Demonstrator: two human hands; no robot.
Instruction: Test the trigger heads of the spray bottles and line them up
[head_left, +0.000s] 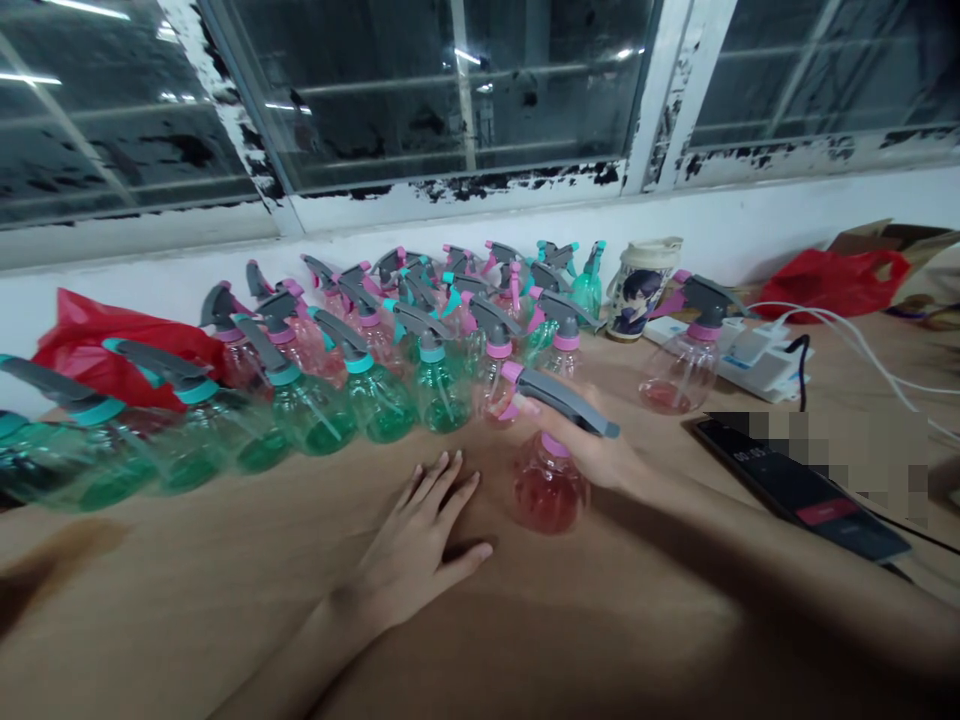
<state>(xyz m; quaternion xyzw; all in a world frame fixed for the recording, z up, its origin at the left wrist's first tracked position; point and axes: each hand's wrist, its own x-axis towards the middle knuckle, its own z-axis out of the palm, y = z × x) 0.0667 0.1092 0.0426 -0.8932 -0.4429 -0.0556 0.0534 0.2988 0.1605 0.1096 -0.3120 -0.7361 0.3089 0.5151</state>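
Observation:
My right hand [600, 440] is wrapped round the neck of a pink spray bottle [551, 495] with a grey and pink trigger head. The bottle is upright, just above or on the table; I cannot tell which. My left hand [416, 540] lies flat on the tabletop [225, 590], fingers spread, holding nothing. Beyond it stands a row of green spray bottles [382, 405] with grey and teal heads. Behind these are several pink spray bottles [300, 345]. Another pink spray bottle [679, 370] stands apart on the right.
At the back stands a printed cup [641, 290]. A white power strip [765, 360] with cables and a phone [802, 490] lie on the right. Red plastic bags [142, 340] sit at the left and back right, the latter beside a cardboard box [892, 240]. Windows line the wall.

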